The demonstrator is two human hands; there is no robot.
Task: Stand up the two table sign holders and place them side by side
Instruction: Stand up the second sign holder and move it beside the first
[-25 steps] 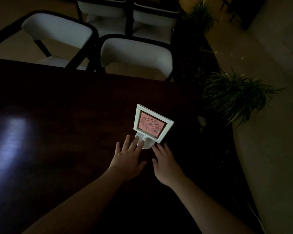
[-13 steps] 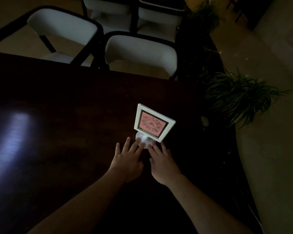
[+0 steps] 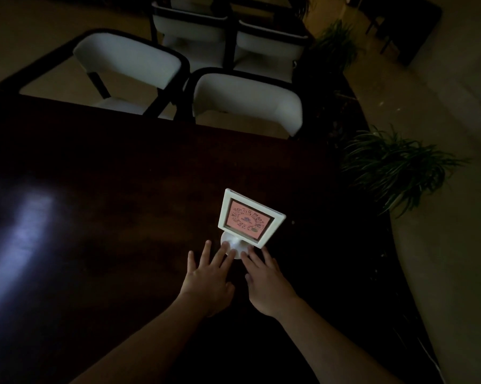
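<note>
One white table sign holder [image 3: 249, 218] stands upright on the dark wooden table [image 3: 109, 217]. It has a pink card in its frame and a round white base. My left hand [image 3: 209, 278] lies flat on the table with fingers spread, and its fingertips touch the near left edge of the base. My right hand [image 3: 265, 281] lies flat beside it, fingertips at the near right edge of the base. Neither hand grips anything. I see no second sign holder in the dim light.
Two white chairs with black frames [image 3: 247, 103] [image 3: 128, 67] stand at the table's far edge, with more chairs [image 3: 195, 26] behind them. Leafy plants [image 3: 394, 167] sit off the table's right edge. A light glare [image 3: 25, 231] falls on the table's left.
Both hands have slid forward to the sign holder's base and moved closer together. The view has shifted slightly.
</note>
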